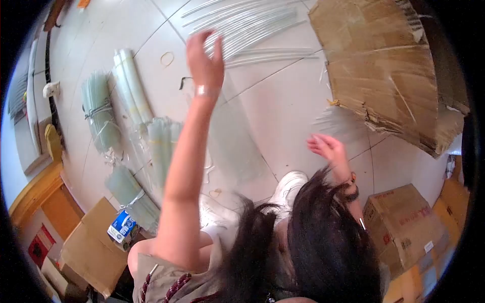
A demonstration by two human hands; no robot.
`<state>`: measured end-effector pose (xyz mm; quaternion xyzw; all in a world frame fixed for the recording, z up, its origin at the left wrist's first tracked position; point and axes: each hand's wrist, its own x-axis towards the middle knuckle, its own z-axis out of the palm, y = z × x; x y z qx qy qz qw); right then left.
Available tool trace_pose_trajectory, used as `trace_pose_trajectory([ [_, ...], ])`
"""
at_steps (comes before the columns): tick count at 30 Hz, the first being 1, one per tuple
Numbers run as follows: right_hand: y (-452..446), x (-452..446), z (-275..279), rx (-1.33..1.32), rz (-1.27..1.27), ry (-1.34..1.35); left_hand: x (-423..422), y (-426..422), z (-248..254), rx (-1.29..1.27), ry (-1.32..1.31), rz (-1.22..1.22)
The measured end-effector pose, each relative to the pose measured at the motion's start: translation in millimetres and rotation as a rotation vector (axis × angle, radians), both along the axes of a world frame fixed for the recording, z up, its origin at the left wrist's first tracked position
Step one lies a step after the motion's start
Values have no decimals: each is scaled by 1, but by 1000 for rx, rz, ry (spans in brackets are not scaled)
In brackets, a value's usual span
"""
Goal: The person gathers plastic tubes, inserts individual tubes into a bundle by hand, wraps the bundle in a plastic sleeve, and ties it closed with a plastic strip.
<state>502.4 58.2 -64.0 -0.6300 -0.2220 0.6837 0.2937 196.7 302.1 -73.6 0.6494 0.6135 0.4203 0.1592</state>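
My left hand [206,63] reaches out over the floor, thumb and fingers apart, with nothing visible in it. Just beyond it, a spread of clear thin tubes [252,33] lies loose on the tiles. My right hand [327,151] is raised above the floor, fingers stretched out and slightly bent, also with nothing visible in it. Near its fingertips, blurred clear strips [343,123] show beside a large cardboard sheet [376,65]. Between my arms lies a flat clear plastic sleeve [235,139].
At left lie several bundles of clear tubes, one tied bundle [98,111] and a wrapped one [132,88] among them. A rubber band [166,59] is on the tiles. Cardboard boxes stand at lower left [96,247] and lower right [404,222]. My white shoes [292,187] are below.
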Motion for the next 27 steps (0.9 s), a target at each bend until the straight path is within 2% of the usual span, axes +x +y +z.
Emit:
trace_pose_trajectory([
  [2, 24, -43, -14, 66, 122, 156, -32, -82, 11, -121, -29, 338],
  [6, 79, -94, -29, -7, 320, 127, -83, -204, -54, -500, 123, 857],
  [8, 100, -109, -32, -91, 406, 87, -89, -230, -94, -649, 115, 816],
  [11, 113, -143, -49, -241, 399, 191, -80, -225, -103, -582, -174, 772],
  [12, 116, -157, -59, -318, 409, 253, -79, -220, -105, -645, -206, 701],
  [14, 116, -188, -86, -474, 424, 378, -80, -208, -100, -766, -263, 552],
  [17, 111, -212, -120, -444, 562, 585, -92, -181, -47, -1155, -325, 311],
  [18, 98, -217, -143, -216, 726, 499, -93, -182, -46, -1135, -379, 287],
  [19, 86, -230, -139, 17, 879, 406, -92, -185, -47, -1113, -431, 261],
  [20, 74, -233, -132, -58, 836, 314, -91, -188, -49, -1089, -482, 233],
  [21, 69, -244, -90, -132, 783, 227, -89, -192, -53, -1050, -398, 233],
  [24, 23, -244, -89, 245, 840, 105, -76, -209, -67, -906, -126, 240],
  [26, 8, -240, -78, 467, 793, 79, -78, -211, -55, -941, -224, 206],
  [27, 5, -237, -71, 487, 776, 71, -81, -214, -43, -964, -271, 194],
])
